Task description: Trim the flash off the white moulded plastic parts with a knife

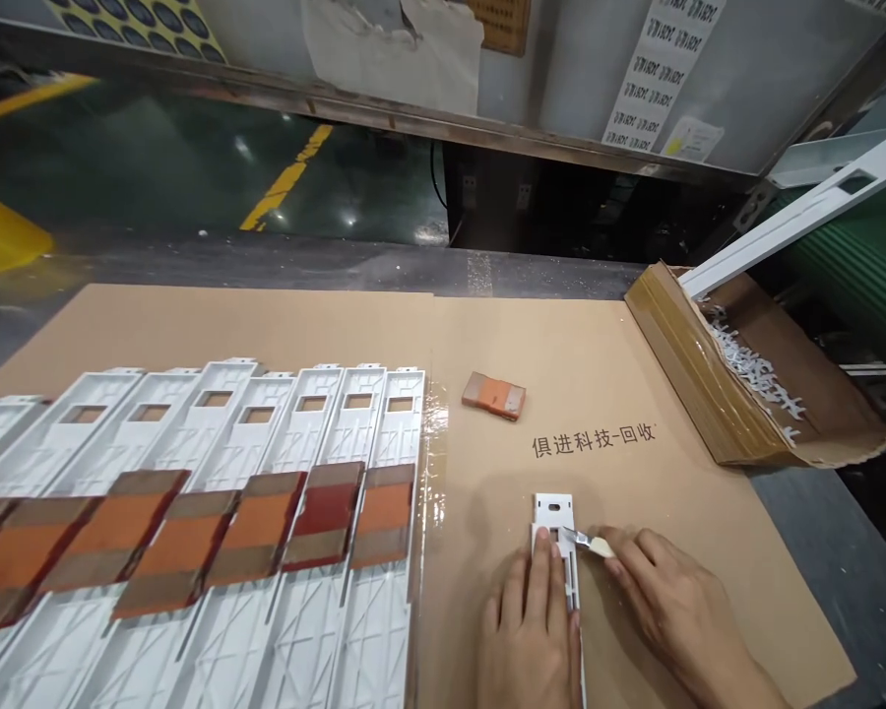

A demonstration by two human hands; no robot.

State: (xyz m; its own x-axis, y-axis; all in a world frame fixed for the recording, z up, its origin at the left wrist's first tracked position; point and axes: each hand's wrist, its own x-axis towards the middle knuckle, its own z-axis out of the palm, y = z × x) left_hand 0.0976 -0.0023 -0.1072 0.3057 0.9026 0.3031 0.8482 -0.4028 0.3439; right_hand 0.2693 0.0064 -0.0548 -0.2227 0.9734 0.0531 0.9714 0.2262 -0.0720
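A narrow white plastic strip [554,509] lies on the cardboard sheet, partly covered by my left hand [526,630]. That hand grips it from above, fingers stretched along its face and the thumb at its right side. Closed around the cream handle of a small trimming knife [600,547] is my right hand [671,601]. The metal blade reaches the strip near a small cutout, just beyond my left fingertips. Farther back on the cardboard rests a loose orange-and-brown block [494,395].
Several white plastic panels [384,630] lie side by side at the left, with orange, red and brown blocks [384,512] across them. At the right, a cardboard box [679,364] holds white scraps [753,369], and a long white strip [797,217] leans over it.
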